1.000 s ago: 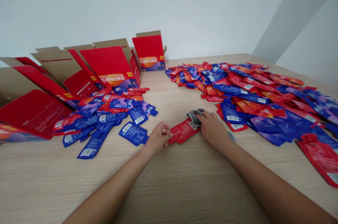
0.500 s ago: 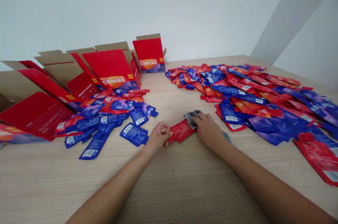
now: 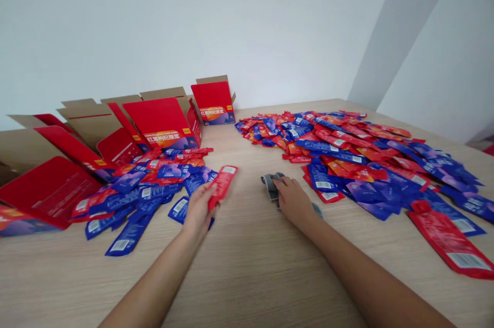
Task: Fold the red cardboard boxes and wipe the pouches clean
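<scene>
A red sachet (image 3: 224, 186) with a white barcode label is pinched in my left hand (image 3: 199, 208), raised over the table beside the left pile. Beneath that hand lies a blue sachet (image 3: 179, 209), partly hidden by it. My right hand (image 3: 295, 199) is closed on a grey cloth (image 3: 272, 189) that rests on the table, with part of the cloth showing past the wrist. Just to the right of this hand are the nearest sachets of the big pile, among them a blue sachet (image 3: 322, 177).
A smaller pile of blue and red sachets (image 3: 150, 191) lies at left, before several open red cartons (image 3: 156, 119). Another open carton (image 3: 213, 102) stands against the wall. A large mixed pile (image 3: 347, 142) covers the right side, with a red sachet (image 3: 450, 240) near its front.
My left hand has moved left and lifted the red sachet away from the cloth. My right hand stays on the cloth. The view has tilted up slightly.
</scene>
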`<state>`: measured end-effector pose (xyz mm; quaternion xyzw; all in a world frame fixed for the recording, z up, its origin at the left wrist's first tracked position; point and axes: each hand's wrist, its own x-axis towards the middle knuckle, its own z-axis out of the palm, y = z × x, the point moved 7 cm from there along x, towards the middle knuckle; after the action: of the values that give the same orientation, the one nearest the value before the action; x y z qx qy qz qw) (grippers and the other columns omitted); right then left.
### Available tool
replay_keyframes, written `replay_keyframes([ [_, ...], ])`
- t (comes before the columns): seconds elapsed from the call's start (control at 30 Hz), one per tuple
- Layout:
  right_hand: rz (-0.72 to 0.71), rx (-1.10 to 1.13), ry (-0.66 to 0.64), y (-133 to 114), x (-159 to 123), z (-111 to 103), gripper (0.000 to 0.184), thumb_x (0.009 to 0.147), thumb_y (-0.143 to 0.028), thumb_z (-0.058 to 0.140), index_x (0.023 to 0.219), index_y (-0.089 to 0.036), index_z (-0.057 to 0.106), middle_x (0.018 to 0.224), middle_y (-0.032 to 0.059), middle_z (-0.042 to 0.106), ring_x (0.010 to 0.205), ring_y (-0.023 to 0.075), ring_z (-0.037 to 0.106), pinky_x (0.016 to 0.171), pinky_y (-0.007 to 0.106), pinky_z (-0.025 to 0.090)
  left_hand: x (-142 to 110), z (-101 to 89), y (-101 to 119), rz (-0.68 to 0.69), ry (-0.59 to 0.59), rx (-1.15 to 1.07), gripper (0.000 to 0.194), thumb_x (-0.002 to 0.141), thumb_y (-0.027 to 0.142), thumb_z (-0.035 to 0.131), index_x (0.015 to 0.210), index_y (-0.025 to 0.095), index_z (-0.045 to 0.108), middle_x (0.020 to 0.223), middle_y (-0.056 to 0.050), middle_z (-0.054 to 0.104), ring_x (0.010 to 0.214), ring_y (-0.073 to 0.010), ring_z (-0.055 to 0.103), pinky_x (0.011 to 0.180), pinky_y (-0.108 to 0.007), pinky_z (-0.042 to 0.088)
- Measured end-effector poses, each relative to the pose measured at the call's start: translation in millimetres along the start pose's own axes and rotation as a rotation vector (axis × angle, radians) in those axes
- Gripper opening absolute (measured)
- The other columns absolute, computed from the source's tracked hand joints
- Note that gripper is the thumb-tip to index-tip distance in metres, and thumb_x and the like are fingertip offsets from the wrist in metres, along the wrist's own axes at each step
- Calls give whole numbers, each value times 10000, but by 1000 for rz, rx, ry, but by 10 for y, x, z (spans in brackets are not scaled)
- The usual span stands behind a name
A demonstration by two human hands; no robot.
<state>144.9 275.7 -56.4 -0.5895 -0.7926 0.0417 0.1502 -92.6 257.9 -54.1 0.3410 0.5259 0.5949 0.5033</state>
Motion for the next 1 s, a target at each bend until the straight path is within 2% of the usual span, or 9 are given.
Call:
replay_keyframes([
  [0.07,15,18,-2,60,22,-9,475,812,-75,384,1262,-149,517,1236,117,521,1058,243,448,917,323,364,47,-229,265,183,198,-192,128,719,242,583,809,161,542,616,25,632,463,-64,579,424,-131,441],
  [0.1,14,24,0,67,28,-8,476,811,-75,386,1261,-151,519,1230,117,523,1056,243,449,914,323,365,57,-289,339,235,253,-267,96,736,227,561,795,152,548,658,0,653,507,-75,605,459,-144,469],
  [0.17,2,31,10,49,35,0,471,810,-81,393,1256,-154,525,1220,120,525,1055,249,448,910,329,365,104,-246,350,223,231,-301,85,762,215,531,795,140,555,727,-45,677,570,-100,636,497,-171,496],
  [0.33,-7,61,26,5,37,12,460,817,-90,391,1250,-160,528,1223,119,523,1063,251,437,910,335,364,392,301,-64,77,10,-52,129,744,171,559,864,150,516,802,-48,656,604,-128,646,507,-228,508],
  [0.5,-9,87,34,23,24,-18,465,817,-89,383,1255,-161,524,1226,115,524,1058,249,436,922,343,359,914,860,-357,206,-20,463,146,738,126,546,874,161,505,823,-43,619,784,-148,639,732,-324,526],
  [0.6,-4,107,38,27,24,-24,466,809,-89,393,1250,-163,525,1215,113,529,1048,248,437,917,348,365,1193,1105,-400,301,19,600,217,717,102,553,926,156,526,989,-80,591,978,-177,579,909,-363,451],
  [0.7,6,129,41,22,31,-19,464,804,-88,398,1240,-175,531,1216,109,527,1050,248,436,909,352,372,1431,1328,-385,389,33,751,295,734,119,536,1029,133,525,1144,-127,535,1128,-214,493,1003,-380,371],
  [0.87,31,158,38,18,33,-22,460,803,-90,410,1236,-187,530,1214,110,525,1066,250,429,901,360,380,1815,1619,-348,480,20,973,402,758,133,492,1155,71,490,1239,-182,498,1249,-251,383,1074,-381,270],
  [1.0,46,187,27,14,28,-26,469,794,-93,421,1237,-203,528,1224,97,518,1061,249,431,890,357,394,2075,1749,-324,519,-2,1091,473,754,172,498,1212,55,469,1318,-203,451,1283,-282,345,1080,-400,244],
])
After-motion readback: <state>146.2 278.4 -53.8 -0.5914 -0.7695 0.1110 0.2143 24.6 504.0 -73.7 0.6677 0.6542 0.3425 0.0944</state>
